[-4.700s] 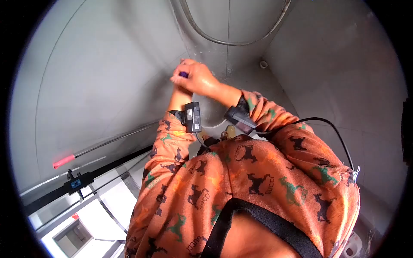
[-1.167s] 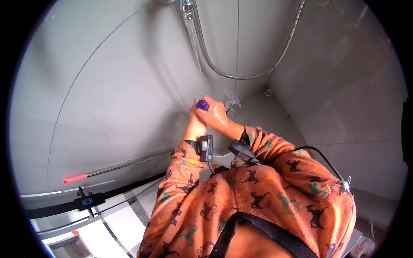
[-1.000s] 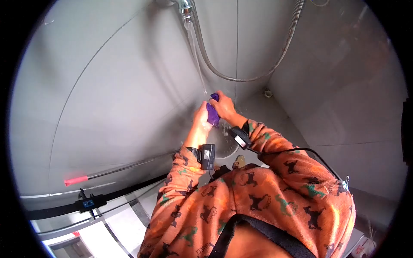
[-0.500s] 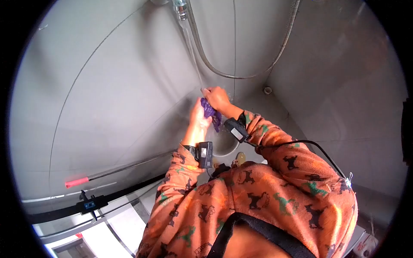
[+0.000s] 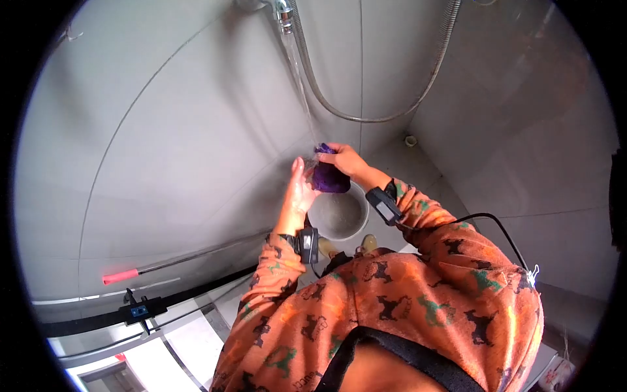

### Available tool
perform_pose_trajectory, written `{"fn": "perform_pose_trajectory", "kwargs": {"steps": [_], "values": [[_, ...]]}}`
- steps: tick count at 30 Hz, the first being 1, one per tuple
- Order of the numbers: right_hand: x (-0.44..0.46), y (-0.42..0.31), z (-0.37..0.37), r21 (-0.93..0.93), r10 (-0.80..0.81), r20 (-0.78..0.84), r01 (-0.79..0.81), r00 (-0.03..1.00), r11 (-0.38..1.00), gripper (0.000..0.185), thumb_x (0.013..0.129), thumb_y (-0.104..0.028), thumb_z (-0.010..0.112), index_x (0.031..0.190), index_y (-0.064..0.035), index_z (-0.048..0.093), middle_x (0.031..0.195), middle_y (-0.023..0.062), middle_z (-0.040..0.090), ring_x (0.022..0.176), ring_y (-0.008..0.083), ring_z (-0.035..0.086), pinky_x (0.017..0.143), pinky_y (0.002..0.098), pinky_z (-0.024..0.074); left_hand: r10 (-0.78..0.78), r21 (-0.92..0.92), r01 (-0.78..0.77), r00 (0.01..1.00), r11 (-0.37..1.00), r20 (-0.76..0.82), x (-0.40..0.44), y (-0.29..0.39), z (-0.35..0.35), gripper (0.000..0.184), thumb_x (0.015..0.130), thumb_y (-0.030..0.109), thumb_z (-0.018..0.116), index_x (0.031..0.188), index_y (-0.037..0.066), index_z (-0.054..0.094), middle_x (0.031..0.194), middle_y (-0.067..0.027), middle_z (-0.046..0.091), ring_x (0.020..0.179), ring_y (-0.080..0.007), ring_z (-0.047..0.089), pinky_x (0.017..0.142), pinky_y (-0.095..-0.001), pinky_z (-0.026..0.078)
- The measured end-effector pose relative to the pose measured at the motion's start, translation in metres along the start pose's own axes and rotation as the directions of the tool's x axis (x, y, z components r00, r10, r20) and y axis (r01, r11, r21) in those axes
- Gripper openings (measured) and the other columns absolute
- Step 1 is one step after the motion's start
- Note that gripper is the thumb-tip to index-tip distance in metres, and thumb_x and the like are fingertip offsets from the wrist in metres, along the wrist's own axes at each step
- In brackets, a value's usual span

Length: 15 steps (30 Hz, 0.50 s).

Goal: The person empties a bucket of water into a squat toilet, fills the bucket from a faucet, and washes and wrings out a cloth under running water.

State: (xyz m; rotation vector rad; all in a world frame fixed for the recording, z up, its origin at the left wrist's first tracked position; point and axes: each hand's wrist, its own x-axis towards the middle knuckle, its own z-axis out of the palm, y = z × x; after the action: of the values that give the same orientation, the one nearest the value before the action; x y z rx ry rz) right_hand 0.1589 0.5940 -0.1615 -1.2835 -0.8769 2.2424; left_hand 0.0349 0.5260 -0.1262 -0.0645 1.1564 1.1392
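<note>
A wet purple cloth [image 5: 332, 179] hangs under the running water [image 5: 304, 91], bunched at its top and spread lower down. My right hand [image 5: 346, 161] pinches its upper part from the right. My left hand [image 5: 298, 189] is at the cloth's left side, wet, with fingers stretched upward and apart; its thumb reaches the cloth's edge. Below both hands stands a round bucket [image 5: 363, 225] with greyish water in it. The tap [image 5: 283, 16] pours from above onto the cloth.
A metal shower hose [image 5: 366, 119] loops down the wall behind my hands. A rod with a pink handle [image 5: 121, 277] leans at the left, beside a dark rail [image 5: 85, 328]. A small white pipe end [image 5: 410, 140] sits in the far corner. Black devices are strapped to my wrists.
The purple cloth has gone from crumpled between both hands to spread out from my right hand. My left hand has opened, and both hands are slightly lower, showing more of the bucket.
</note>
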Motion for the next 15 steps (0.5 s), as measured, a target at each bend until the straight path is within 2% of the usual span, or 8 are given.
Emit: {"fn": "perform_pose_trajectory", "kwargs": {"steps": [2,3,4,6,8,9,10,15], "values": [[-0.018,-0.012,0.02,-0.27,-0.172,0.104,0.194,0.98,0.943,0.03,0.072,-0.034,0.061,0.088,-0.0096,0.062,0.071,0.0071,0.061,0.069,0.0207,0.059,0.065,0.0327,0.0463,-0.185,-0.108,0.172,0.975,0.979,-0.125,0.018,0.009,-0.012,0.049,0.079,0.05,0.05,0.115,0.018,0.044,0.109,-0.0085,0.049,0.094,-0.019,0.05,0.08,-0.0383,0.04],[-0.027,-0.018,0.033,-0.531,-0.439,0.134,0.439,0.888,0.725,0.031,0.07,-0.039,0.062,0.083,-0.0108,0.063,0.069,0.0083,0.06,0.069,0.0236,0.058,0.066,0.035,0.0454,-0.16,-0.074,0.176,0.97,0.982,0.181,0.011,0.021,-0.009,0.051,0.081,0.05,0.048,0.118,0.016,0.042,0.108,-0.0082,0.048,0.097,-0.0194,0.049,0.083,-0.0378,0.04],[-0.035,-0.022,0.046,-0.722,-0.646,0.241,0.579,0.724,0.38,0.033,0.067,-0.043,0.063,0.078,-0.0121,0.063,0.068,0.0095,0.059,0.069,0.0265,0.057,0.066,0.0373,0.0445,-0.134,-0.008,0.134,0.99,0.991,0.044,0.008,0.028,0.002,0.048,0.082,0.05,0.046,0.112,0.013,0.045,0.1,-0.0065,0.05,0.094,-0.0189,0.05,0.081,-0.0345,0.041],[-0.038,-0.022,0.061,-0.749,-0.665,0.22,0.56,0.714,0.353,0.035,0.067,-0.046,0.061,0.068,-0.0101,0.06,0.065,0.0113,0.057,0.068,0.0289,0.055,0.062,0.0421,0.0417,-0.034,0.09,0.035,0.999,0.995,-0.015,-0.004,0.038,0.017,0.043,0.084,0.048,0.045,0.105,0.011,0.048,0.095,-0.0048,0.052,0.089,-0.0173,0.052,0.077,-0.0311,0.043],[-0.023,-0.01,0.059,-0.85,-0.687,0.097,0.42,0.72,0.319,0.033,0.072,-0.043,0.055,0.068,-0.0105,0.06,0.066,0.0123,0.058,0.065,0.0305,0.056,0.063,0.043,0.0421,-0.031,-0.073,0.051,0.967,0.996,0.254,0.049,0.006,-0.049,0.041,0.086,0.044,0.043,0.097,0.005,0.053,0.09,-0.0046,0.057,0.082,-0.0157,0.055,0.073,-0.0307,0.046],[-0.013,-0.01,0.053,-0.918,-0.659,-0.005,0.258,0.752,0.301,0.037,0.079,-0.041,0.045,0.071,-0.01,0.063,0.068,0.0137,0.06,0.065,0.0323,0.057,0.063,0.0432,0.0438,-0.027,-0.088,0.037,0.993,0.995,0.115,0.047,0.001,-0.032,0.039,0.087,0.041,0.043,0.095,0.004,0.053,0.089,-0.0048,0.057,0.082,-0.0157,0.056,0.073,-0.031,0.046],[-0.006,-0.022,0.043,-0.89,-0.372,-0.201,-0.009,0.906,0.457,0.042,0.082,-0.041,0.038,0.076,-0.0089,0.064,0.073,0.015,0.061,0.069,0.0336,0.059,0.066,0.0431,0.0451,-0.024,-0.1,0.021,0.999,0.995,-0.027,0.04,-0.005,-0.005,0.036,0.087,0.038,0.044,0.094,0.004,0.053,0.089,-0.0051,0.057,0.082,-0.0157,0.056,0.073,-0.0314,0.046],[-0.006,-0.016,0.048,-0.916,-0.334,-0.165,-0.018,0.928,0.401,0.041,0.079,-0.041,0.041,0.076,-0.0074,0.064,0.072,0.0175,0.06,0.072,0.0351,0.058,0.068,0.0442,0.0447,-0.022,-0.045,0.012,0.974,0.999,-0.224,0.046,0.002,-0.007,0.033,0.087,0.036,0.042,0.089,0.004,0.053,0.086,-0.0068,0.057,0.079,-0.0185,0.056,0.07,-0.0329,0.046]]}}
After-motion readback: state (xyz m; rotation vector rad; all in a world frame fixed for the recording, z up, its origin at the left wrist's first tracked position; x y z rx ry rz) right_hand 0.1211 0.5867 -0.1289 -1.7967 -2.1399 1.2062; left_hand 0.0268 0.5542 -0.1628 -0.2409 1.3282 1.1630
